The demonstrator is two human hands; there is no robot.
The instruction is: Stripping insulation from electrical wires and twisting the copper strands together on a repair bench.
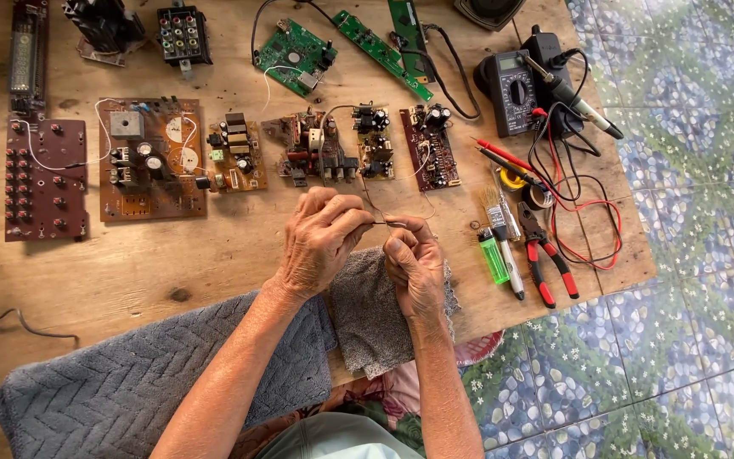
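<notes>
Thin wire (381, 223) is pinched between both hands above the grey towel (367, 314) at the wooden table's (172, 272) near edge: left hand (320, 242) closed on one end, right hand (414, 259) closed on the other. Just right lie a green lighter (494, 257) and red-handled pliers (545, 255). Beyond, brown circuit boards (150, 157) sit in a row, a black multimeter (511, 89) farther right.

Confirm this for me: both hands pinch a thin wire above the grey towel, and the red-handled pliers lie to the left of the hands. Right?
Not quite. The head view shows the left hand and right hand pinching the thin wire above the grey towel, but the red-handled pliers lie to the right of the hands, beside the green lighter.
</notes>
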